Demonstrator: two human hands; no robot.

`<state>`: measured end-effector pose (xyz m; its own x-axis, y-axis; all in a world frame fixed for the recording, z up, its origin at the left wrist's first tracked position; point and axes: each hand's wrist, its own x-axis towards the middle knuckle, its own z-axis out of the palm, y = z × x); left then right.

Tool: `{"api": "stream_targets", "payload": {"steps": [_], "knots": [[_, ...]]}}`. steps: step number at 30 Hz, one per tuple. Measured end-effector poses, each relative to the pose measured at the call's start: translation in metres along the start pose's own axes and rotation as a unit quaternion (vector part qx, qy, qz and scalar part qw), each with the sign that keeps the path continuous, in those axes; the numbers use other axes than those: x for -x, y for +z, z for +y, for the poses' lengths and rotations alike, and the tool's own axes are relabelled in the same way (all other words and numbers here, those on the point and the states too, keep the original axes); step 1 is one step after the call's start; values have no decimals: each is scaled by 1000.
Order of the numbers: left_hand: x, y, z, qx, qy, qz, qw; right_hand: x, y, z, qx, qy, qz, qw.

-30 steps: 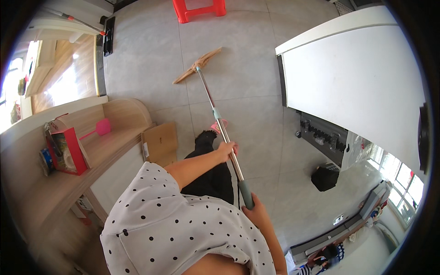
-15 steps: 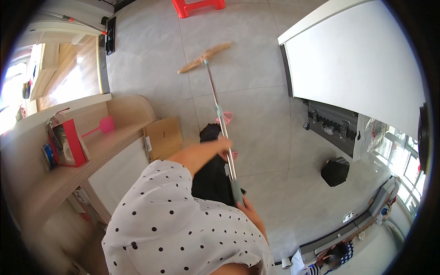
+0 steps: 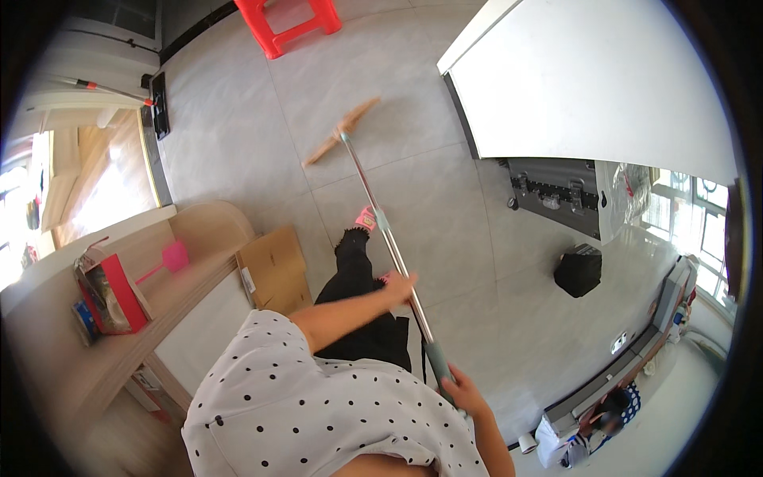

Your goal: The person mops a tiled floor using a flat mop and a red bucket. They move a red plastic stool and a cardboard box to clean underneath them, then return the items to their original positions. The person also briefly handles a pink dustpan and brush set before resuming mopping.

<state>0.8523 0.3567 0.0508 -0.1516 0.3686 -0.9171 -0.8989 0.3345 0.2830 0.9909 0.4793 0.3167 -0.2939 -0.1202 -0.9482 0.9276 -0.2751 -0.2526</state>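
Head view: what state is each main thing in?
Silvery metal mop pole: slanted, held
Left hand: closed around pole
Right hand: closed around grey grip
Tan cloth mop head: spread on tiled grey floor
Red plastic stool: standing, partly cropped
Dark grey hard case: appears shut

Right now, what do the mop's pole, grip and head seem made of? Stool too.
Pole: polished metal, by its mirror-like streaks.
Grip: grey-green, matte; plastic or foam, can't tell which.
Head: dull tan, no glare; probably fabric-covered.
Stool: likely moulded plastic, smooth, uniformly red.
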Motion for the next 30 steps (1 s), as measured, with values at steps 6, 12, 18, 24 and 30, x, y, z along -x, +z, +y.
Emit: {"api": "stream_targets", "payload": {"steps": [6,12,18,24,30], "knots": [[-46,-125,167,81,60,145,984,-163,90,-102,-33,-88,1,996],[-114,-138,211,-57,-21,114,992,-202,67,-122,-49,-69,88,993],[-107,-25,89,-217,-17,30,976,-144,31,7,-114,-17,132,985],[-76,68,-95,-266,-121,-74,954,-36,26,135,-78,28,182,980],[5,123,-198,-302,-98,-183,930,65,26,233,-130,54,212,967]]}}
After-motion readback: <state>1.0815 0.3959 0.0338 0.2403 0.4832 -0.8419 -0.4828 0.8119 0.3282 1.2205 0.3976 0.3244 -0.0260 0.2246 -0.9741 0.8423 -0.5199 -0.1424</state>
